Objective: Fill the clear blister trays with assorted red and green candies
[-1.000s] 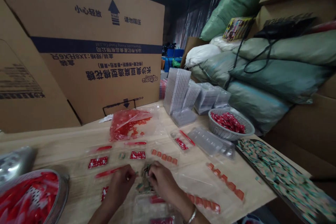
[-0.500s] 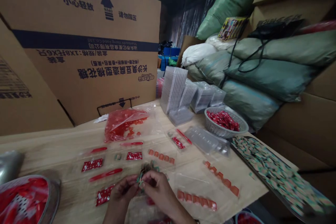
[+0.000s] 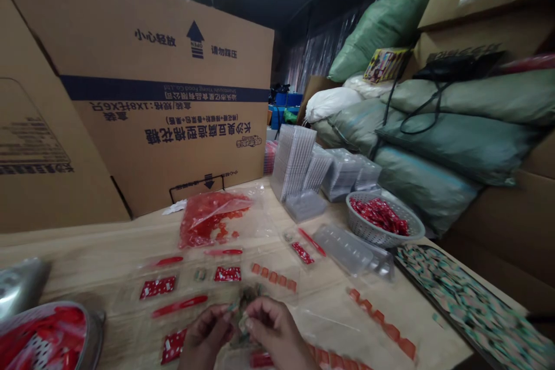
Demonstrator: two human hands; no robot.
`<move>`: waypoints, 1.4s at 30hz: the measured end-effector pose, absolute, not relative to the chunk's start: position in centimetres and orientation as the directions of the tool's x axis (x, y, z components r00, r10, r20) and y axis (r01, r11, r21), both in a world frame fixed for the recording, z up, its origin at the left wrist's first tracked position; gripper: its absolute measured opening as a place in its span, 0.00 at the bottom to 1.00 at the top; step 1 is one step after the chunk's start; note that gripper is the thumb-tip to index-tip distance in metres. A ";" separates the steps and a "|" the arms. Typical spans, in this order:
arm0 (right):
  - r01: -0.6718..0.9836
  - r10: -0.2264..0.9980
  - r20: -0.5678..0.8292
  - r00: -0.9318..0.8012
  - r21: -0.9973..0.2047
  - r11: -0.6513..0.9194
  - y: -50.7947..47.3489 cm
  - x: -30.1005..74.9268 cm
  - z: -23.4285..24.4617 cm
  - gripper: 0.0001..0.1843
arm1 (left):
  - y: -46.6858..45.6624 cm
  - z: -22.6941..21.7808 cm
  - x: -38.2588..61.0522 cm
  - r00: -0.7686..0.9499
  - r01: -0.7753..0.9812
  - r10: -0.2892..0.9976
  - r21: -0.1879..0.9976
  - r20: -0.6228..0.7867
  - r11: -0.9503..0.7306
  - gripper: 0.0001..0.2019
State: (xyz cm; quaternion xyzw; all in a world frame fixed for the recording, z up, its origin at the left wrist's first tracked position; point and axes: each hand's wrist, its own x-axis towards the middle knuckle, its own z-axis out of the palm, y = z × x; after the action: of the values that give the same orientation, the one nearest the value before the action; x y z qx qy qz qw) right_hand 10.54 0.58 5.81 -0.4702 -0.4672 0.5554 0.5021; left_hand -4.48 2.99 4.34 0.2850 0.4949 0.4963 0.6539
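My left hand (image 3: 208, 329) is closed in a pinch at the near middle of the table, with a bit of green-edged packet at its fingertips. Beside it, my right hand (image 3: 273, 328) pinches a small green-and-beige packet (image 3: 243, 322). More such packets seem bunched between the hands, but blur hides how many. Under and around the hands lie clear plastic trays holding red polka-dot sachets (image 3: 158, 287), red plastic picks (image 3: 180, 306) and rows of orange pieces (image 3: 274, 277). A red sachet (image 3: 261, 358) shows just below the right hand.
A dark tray (image 3: 472, 295) heaped with green-and-beige packets lies at right. Behind it stands a grey basket (image 3: 377, 236) of red sachets. Stacked clear trays (image 3: 292, 162), an orange-filled bag (image 3: 208, 219) and a large carton (image 3: 173, 110) stand behind. A bowl (image 3: 93, 335) of red picks sits left.
The view has tilted up, so the table things sit lower in the picture. My hands stay close together over the packets, with the fingertips slightly farther apart.
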 end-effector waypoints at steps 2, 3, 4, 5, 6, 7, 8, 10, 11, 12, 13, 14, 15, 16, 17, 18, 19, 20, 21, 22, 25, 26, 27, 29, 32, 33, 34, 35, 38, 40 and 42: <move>-0.163 0.999 -0.045 0.012 -0.986 -0.042 0.8 9.7 4.9 0.16 | 2.7 4.3 -4.3 0.055 -0.353 0.954 0.888 -0.295 0.295 0.19; -0.167 0.999 -0.039 0.035 -0.985 -0.033 0.8 9.4 4.5 0.17 | 2.6 4.4 -4.1 0.075 -0.340 0.964 0.902 -0.256 0.266 0.19; -0.158 0.998 -0.030 0.051 -0.987 -0.022 0.8 9.1 4.1 0.18 | 2.4 4.4 -4.0 0.086 -0.326 0.972 0.915 -0.221 0.237 0.18; -0.144 0.998 -0.016 0.063 -0.990 -0.007 0.8 8.9 3.8 0.20 | 2.2 4.5 -3.9 0.084 -0.311 0.977 0.926 -0.196 0.213 0.18; -0.129 0.997 0.003 0.074 -0.992 0.013 0.8 8.7 3.7 0.21 | 2.1 4.7 -3.8 0.072 -0.297 0.982 0.936 -0.177 0.191 0.18; -0.111 0.997 0.024 0.078 -0.993 0.032 0.7 8.6 3.6 0.20 | 2.0 4.9 -3.8 0.061 -0.281 0.984 0.943 -0.165 0.176 0.18; -0.086 0.996 0.045 0.075 -0.995 0.052 0.6 8.6 3.7 0.19 | 1.9 5.0 -3.8 0.063 -0.262 0.985 0.950 -0.161 0.172 0.18; -0.019 0.992 0.092 0.085 -0.995 0.094 0.4 8.6 4.1 0.16 | 1.7 5.4 -3.8 0.084 -0.234 0.983 0.956 -0.163 0.178 0.19; 0.014 0.987 0.116 0.109 -0.993 0.115 0.3 8.8 4.5 0.15 | 1.6 5.6 -3.8 0.087 -0.230 0.982 0.956 -0.165 0.181 0.19; 0.039 0.980 0.135 0.144 -0.991 0.130 0.2 9.0 5.0 0.14 | 1.5 5.7 -3.7 0.074 -0.233 0.983 0.955 -0.170 0.183 0.19; 0.054 0.974 0.144 0.176 -0.989 0.136 0.1 9.3 5.5 0.14 | 1.4 5.9 -3.7 0.049 -0.239 0.983 0.953 -0.177 0.184 0.18; 0.061 0.972 0.141 0.190 -0.989 0.132 0.1 9.6 6.0 0.13 | 1.3 6.1 -3.7 0.015 -0.246 0.983 0.952 -0.184 0.182 0.18; 0.063 0.976 0.125 0.178 -0.991 0.116 0.1 9.9 6.4 0.13 | 1.2 6.2 -3.6 -0.015 -0.248 0.982 0.952 -0.190 0.180 0.18; 0.069 0.985 0.104 0.140 -0.993 0.095 0.1 10.3 6.8 0.13 | 1.1 6.4 -3.6 -0.025 -0.244 0.980 0.952 -0.197 0.185 0.17; 0.086 0.992 0.086 0.087 -0.993 0.079 0.1 10.5 7.2 0.12 | 1.0 6.6 -3.6 -0.024 -0.238 0.979 0.953 -0.200 0.189 0.17; 0.109 0.997 0.074 0.037 -0.992 0.070 0.0 10.6 7.4 0.11 | 0.9 6.7 -3.6 -0.016 -0.234 0.980 0.954 -0.198 0.188 0.16; 0.132 0.998 0.068 0.004 -0.989 0.067 0.0 10.6 7.5 0.10 | 0.9 6.8 -3.6 -0.004 -0.232 0.982 0.955 -0.191 0.185 0.15; 0.152 0.998 0.069 -0.004 -0.986 0.069 -0.1 10.5 7.5 0.09 | 0.8 6.7 -3.6 0.007 -0.234 0.983 0.955 -0.185 0.182 0.14; 0.168 0.997 0.073 0.005 -0.983 0.072 -0.2 10.2 7.5 0.08 | 0.8 6.6 -3.6 0.018 -0.235 0.984 0.956 -0.178 0.177 0.14; 0.185 0.997 0.080 0.019 -0.980 0.075 -0.3 9.9 7.3 0.06 | 0.9 6.4 -3.7 0.026 -0.235 0.985 0.957 -0.170 0.171 0.13; 0.233 0.995 0.099 0.015 -0.968 0.092 -0.4 9.4 6.8 0.05 | 1.2 5.3 -4.2 0.049 -0.217 0.984 0.959 -0.174 0.180 0.15; 0.251 0.996 0.094 -0.006 -0.964 0.093 -0.3 9.7 6.7 0.06 | 1.4 4.9 -4.5 0.054 -0.206 0.982 0.960 -0.183 0.190 0.16; 0.291 0.996 0.083 -0.017 -0.953 0.084 -0.2 10.3 6.6 0.07 | 1.5 4.6 -4.8 0.060 -0.195 0.979 0.960 -0.195 0.203 0.17; 0.431 0.998 0.062 0.016 -0.901 0.049 0.3 12.4 6.5 0.10 | 1.7 4.2 -5.6 0.056 -0.178 0.972 0.956 -0.228 0.235 0.18; 0.648 0.988 0.069 0.136 -0.761 -0.036 0.7 16.3 6.4 0.12 | 1.7 4.3 -6.6 0.033 -0.134 0.963 0.954 -0.267 0.269 0.19; 0.688 0.986 0.062 0.152 -0.723 -0.060 0.7 17.2 6.2 0.12 | 1.7 4.4 -6.8 0.027 -0.114 0.962 0.955 -0.272 0.274 0.20; 0.718 0.987 0.044 0.153 -0.691 -0.080 0.6 17.8 6.0 0.12 | 1.8 4.5 -6.9 0.028 -0.094 0.962 0.957 -0.273 0.274 0.20; 0.750 0.989 0.019 0.149 -0.653 -0.101 0.5 18.0 5.6 0.12 | 1.8 4.5 -6.9 0.035 -0.076 0.962 0.959 -0.272 0.274 0.19; 0.823 0.986 -0.053 0.158 -0.545 -0.161 0.6 17.1 4.3 0.13 | 1.7 4.7 -6.3 0.046 -0.068 0.963 0.961 -0.267 0.269 0.18; 0.846 0.982 -0.074 0.173 -0.500 -0.187 0.9 16.3 3.7 0.14 | 1.5 4.7 -5.9 0.027 -0.095 0.965 0.960 -0.262 0.263 0.17; 0.854 0.984 -0.073 0.164 -0.489 -0.178 1.3 15.8 3.8 0.15 | 1.1 4.7 -5.6 0.014 -0.125 0.964 0.956 -0.266 0.266 0.16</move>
State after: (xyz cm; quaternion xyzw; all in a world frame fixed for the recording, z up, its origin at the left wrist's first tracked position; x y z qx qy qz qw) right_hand 15.84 1.25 3.81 -0.7436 -0.6179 0.1906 0.1702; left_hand -5.57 1.13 4.75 0.3950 0.5308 0.4594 0.5926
